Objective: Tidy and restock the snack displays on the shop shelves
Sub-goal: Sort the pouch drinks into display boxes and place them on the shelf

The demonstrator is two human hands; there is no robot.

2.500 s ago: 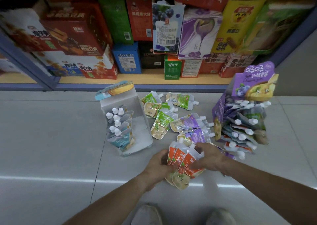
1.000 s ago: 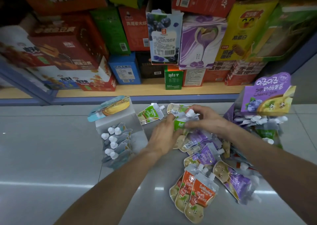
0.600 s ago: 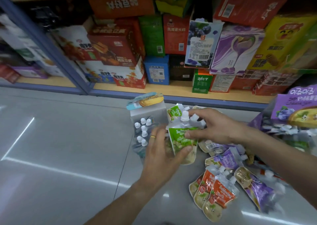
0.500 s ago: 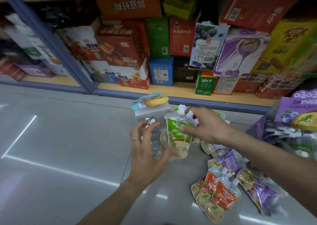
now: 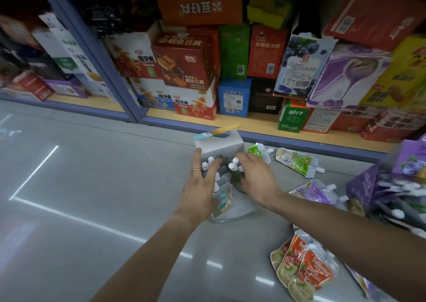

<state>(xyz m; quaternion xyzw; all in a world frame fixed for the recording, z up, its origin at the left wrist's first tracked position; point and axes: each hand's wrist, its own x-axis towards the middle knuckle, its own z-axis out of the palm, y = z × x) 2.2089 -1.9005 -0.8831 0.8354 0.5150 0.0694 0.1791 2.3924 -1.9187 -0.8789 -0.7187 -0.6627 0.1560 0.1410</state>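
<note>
A white display box (image 5: 219,146) stands open on the grey floor with several white-capped snack pouches (image 5: 222,193) inside. My left hand (image 5: 200,186), a ring on one finger, lies spread over those pouches and touches their caps. My right hand (image 5: 255,177) grips a green pouch (image 5: 235,176) by its top and holds it down inside the box; most of that pouch is hidden under the hand. More green pouches (image 5: 297,161) lie behind the box. Purple pouches (image 5: 315,191) and orange pouches (image 5: 304,269) lie on the floor to the right.
A purple display box (image 5: 410,163) stuffed with pouches stands at the right edge. The bottom shelf (image 5: 253,122) behind holds stacked snack cartons (image 5: 184,64). A blue upright post (image 5: 99,55) divides the shelving. Bare floor stretches to the left.
My right hand has carried the green pouch from above the floor down into the white box. My left hand has moved forward onto the pouches in the box. The view has shifted left.
</note>
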